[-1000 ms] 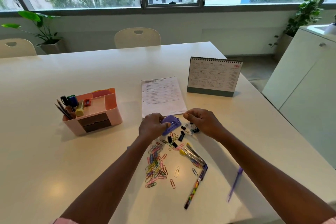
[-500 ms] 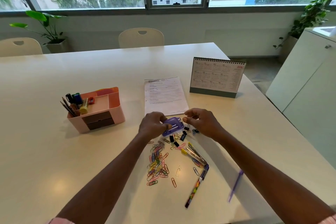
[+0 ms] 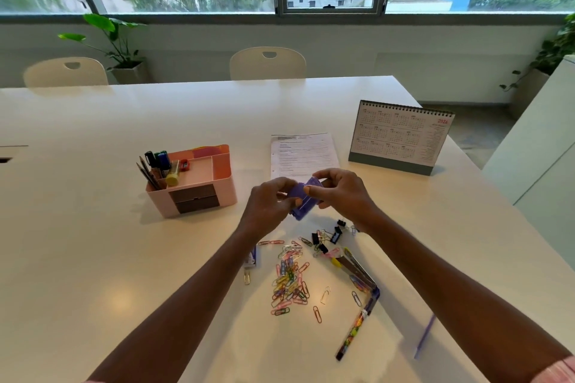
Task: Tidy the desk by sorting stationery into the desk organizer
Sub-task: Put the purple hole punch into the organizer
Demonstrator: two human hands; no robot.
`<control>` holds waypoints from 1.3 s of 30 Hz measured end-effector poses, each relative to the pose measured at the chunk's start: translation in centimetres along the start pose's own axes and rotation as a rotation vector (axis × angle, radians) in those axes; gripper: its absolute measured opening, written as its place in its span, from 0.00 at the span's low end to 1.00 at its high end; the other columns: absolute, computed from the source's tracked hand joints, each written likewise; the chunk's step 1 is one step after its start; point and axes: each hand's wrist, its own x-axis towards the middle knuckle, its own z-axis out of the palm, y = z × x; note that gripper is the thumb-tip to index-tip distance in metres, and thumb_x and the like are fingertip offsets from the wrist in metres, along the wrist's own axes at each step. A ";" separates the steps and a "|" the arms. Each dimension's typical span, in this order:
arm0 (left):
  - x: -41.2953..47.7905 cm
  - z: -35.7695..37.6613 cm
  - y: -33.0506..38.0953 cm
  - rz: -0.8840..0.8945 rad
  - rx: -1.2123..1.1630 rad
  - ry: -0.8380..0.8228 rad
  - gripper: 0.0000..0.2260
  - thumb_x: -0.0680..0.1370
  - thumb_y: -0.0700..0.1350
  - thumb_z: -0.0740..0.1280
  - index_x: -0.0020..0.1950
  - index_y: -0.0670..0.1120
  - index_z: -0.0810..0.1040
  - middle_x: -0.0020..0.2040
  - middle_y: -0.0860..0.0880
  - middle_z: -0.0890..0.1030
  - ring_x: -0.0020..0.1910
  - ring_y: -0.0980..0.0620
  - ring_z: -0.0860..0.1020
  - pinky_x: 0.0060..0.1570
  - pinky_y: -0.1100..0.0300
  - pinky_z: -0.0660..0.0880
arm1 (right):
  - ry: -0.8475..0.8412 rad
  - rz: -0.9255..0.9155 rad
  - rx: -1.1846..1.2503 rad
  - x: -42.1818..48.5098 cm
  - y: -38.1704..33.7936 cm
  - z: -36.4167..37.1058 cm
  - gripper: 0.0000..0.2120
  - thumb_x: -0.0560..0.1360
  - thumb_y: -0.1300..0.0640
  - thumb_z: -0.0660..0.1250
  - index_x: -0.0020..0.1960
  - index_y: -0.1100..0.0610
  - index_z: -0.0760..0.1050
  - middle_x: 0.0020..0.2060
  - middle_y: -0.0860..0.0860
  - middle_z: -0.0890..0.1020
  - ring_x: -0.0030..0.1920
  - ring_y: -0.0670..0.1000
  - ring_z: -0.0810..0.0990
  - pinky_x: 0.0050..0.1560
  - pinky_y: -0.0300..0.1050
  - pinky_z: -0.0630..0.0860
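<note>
Both hands share one grip: the left hand (image 3: 270, 206) and the right hand (image 3: 342, 196) curl their fingers and thumbs round a purple item (image 3: 301, 200), pinching it from either side (a mini stapler or a small clip box, I cannot tell which). It is held just above the tabletop (image 3: 93, 258), in front of the printed sheet (image 3: 303, 154) and over the near end of the clutter, well to the right of the desk organizer (image 3: 224, 176).

Below the hands lie black binder clips (image 3: 329, 238), a wide scatter of coloured paper clips (image 3: 289, 281), a bundle of pens (image 3: 354, 267), a patterned pen (image 3: 354, 333) and a purple pen (image 3: 424, 333) nearer the edge. A desk calendar (image 3: 401, 137) stands to the right.

The organizer already carries markers, pencils, a yellow highlighter and a red sharpener in its left compartments. By my reading the sorting is in its early part: the purple item is in hand but not stowed, and all the clips and loose pens are yet to go in.
</note>
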 end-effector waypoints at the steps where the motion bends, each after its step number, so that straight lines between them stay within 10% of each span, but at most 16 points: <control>1: -0.3 -0.3 0.1 0.035 0.016 0.039 0.16 0.78 0.42 0.76 0.66 0.46 0.82 0.56 0.50 0.86 0.52 0.54 0.84 0.47 0.71 0.80 | 0.001 -0.011 0.007 0.3 -0.6 0.6 0.20 0.74 0.52 0.80 0.62 0.58 0.81 0.43 0.53 0.87 0.42 0.51 0.89 0.42 0.46 0.87; 13: 0.7 -8.5 -2.7 0.050 0.047 0.223 0.16 0.82 0.37 0.70 0.71 0.43 0.80 0.57 0.47 0.86 0.52 0.53 0.85 0.53 0.66 0.82 | -0.288 -0.166 0.073 5.3 -7.5 6.3 0.28 0.70 0.58 0.83 0.67 0.61 0.79 0.56 0.55 0.85 0.49 0.55 0.89 0.50 0.52 0.87; 24: 3.1 -14.6 -6.2 -0.016 0.040 0.467 0.12 0.79 0.38 0.74 0.63 0.43 0.86 0.54 0.48 0.88 0.47 0.60 0.85 0.49 0.68 0.83 | -0.163 -0.303 -0.055 10.2 -10.7 12.8 0.27 0.70 0.58 0.83 0.67 0.60 0.80 0.56 0.55 0.86 0.48 0.53 0.89 0.52 0.53 0.87; 39: 5.0 -16.3 -8.9 -0.074 0.114 0.233 0.18 0.81 0.34 0.70 0.70 0.44 0.81 0.61 0.45 0.87 0.58 0.53 0.85 0.54 0.63 0.82 | -0.257 -0.374 -0.315 13.5 -10.2 13.9 0.28 0.76 0.59 0.78 0.72 0.63 0.75 0.62 0.57 0.84 0.49 0.52 0.85 0.52 0.46 0.84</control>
